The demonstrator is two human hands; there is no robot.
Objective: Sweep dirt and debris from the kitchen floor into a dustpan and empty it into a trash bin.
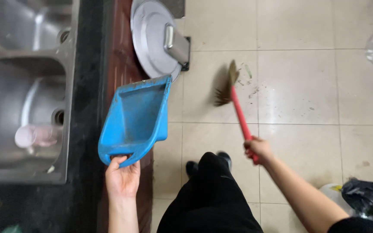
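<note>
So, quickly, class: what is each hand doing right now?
Left hand: closed on the blue dustpan handle.
Right hand: closed on the red-handled broom.

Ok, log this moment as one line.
left hand: holds blue dustpan raised | right hand: grips red-handled broom | bristles near debris on tiled floor

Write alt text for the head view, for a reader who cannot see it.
Seen from above, a person's left hand holds a blue dustpan by its handle while the right hand sweeps a red-handled broom across a tiled floor with scattered debris. A steel sink lies left, a round metal lid beyond the dustpan.
</note>
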